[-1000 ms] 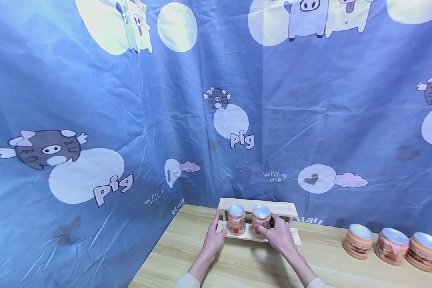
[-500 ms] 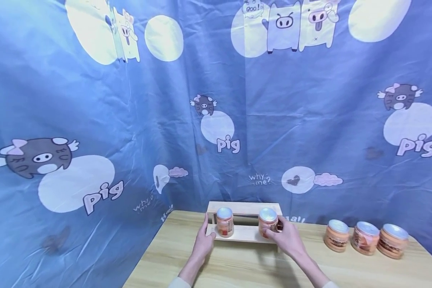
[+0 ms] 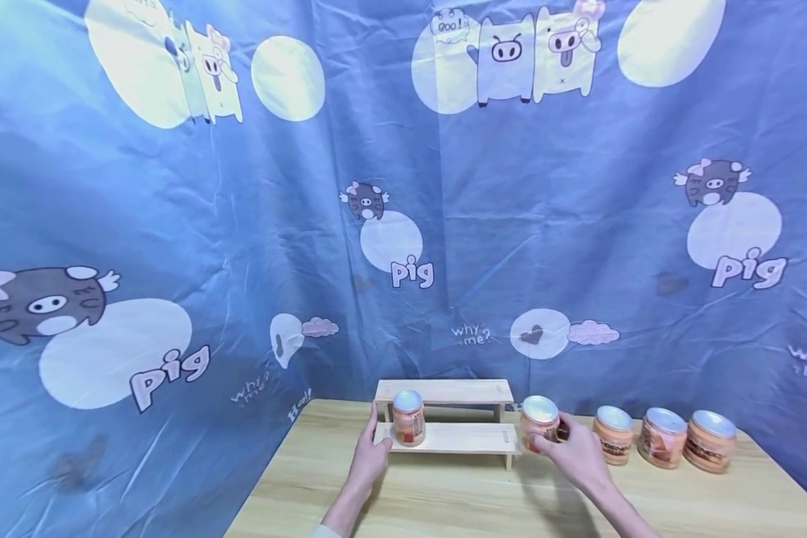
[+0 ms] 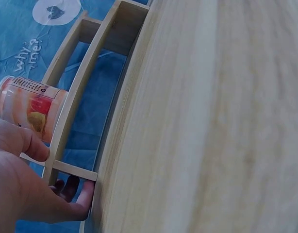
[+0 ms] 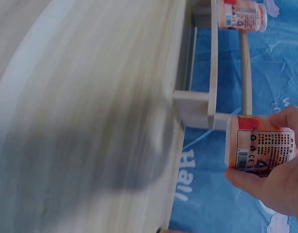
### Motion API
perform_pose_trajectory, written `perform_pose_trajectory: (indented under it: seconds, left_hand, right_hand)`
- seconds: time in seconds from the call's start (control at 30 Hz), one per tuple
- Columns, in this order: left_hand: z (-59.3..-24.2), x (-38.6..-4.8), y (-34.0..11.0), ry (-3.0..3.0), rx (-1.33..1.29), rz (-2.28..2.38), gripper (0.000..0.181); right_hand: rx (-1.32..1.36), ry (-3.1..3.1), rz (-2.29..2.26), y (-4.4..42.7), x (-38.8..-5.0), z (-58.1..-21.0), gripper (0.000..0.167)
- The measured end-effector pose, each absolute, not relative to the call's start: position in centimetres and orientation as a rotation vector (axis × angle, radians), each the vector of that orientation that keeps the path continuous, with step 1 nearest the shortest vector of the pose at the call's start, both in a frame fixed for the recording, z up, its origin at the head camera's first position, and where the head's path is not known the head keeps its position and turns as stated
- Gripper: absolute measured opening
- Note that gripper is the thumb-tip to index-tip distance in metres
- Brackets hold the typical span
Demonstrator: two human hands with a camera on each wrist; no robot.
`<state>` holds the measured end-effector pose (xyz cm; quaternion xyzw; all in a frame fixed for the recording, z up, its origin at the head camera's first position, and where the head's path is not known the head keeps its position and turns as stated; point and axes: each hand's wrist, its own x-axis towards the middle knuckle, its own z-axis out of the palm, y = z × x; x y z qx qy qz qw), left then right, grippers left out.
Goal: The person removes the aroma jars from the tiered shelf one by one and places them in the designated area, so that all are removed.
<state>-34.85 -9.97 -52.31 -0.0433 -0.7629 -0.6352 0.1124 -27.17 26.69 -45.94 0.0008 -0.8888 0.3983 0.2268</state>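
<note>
A two-step wooden shelf [image 3: 453,439] stands on the table against the cloth. At its left end my left hand [image 3: 370,454] grips it, thumb on the lower step and fingers curled by the leg [image 4: 74,171]. One can-shaped jar with a silver lid and orange label [image 3: 409,420] stands upright on the left part of the lower step. My right hand [image 3: 578,452] holds a second such jar [image 3: 539,422] just past the shelf's right end. In the right wrist view this held jar [image 5: 260,145] hangs above the table, apart from the shelf, thumb and fingers round its side.
Three more silver-lidded jars stand in a row on the table at right: a left one [image 3: 614,435], a middle one [image 3: 663,438] and a right one [image 3: 710,441]. Blue pig-print cloth [image 3: 545,224] hangs behind and at left. The wooden table [image 3: 444,501] extends in front.
My right hand has carried its jar rightward from the lower step to beyond the shelf's right end. My left hand keeps its hold on the shelf. The head view has shifted rightward.
</note>
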Motion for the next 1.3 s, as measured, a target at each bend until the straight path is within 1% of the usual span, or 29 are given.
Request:
perform_pose_trajectory:
  seconds: [0.1,0.2,0.5,0.73,1.03,1.2,1.3]
  left_hand:
    - [-52.2,-34.9,-10.1,-2.232,-0.138,-1.878,0.095]
    - [-52.0,-34.8,-10.2,-2.231,-0.148,-1.892,0.095]
    - [-52.1,-34.4,-10.9,-2.230,-0.127,-1.885,0.095]
    - [-52.1,-34.3,-10.8,-2.213,-0.158,-1.900,0.095]
    - [-52.2,-34.2,-10.2,-2.205,-0.181,-1.908,0.094]
    - [-52.5,-34.3,-10.0,-2.221,-0.175,-1.882,0.094]
    - [-52.5,-34.5,-10.0,-2.239,-0.145,-1.871,0.094]
  right_hand:
    - [-0.032,-2.429,1.093,27.6,-27.2,-46.1,0.074]
    - [-0.062,-2.381,1.075,28.2,-27.5,-46.6,0.070]
    - [-0.045,-2.365,1.073,29.0,-29.5,-49.6,0.048]
    - [-0.068,-2.406,1.102,29.9,-30.4,-50.8,0.050]
    - [-0.109,-2.470,1.091,31.1,-30.4,-51.5,0.054]
    - [-0.093,-2.512,1.074,31.8,-30.4,-51.5,0.055]
    - [-0.041,-2.527,1.074,32.1,-30.4,-51.0,0.059]
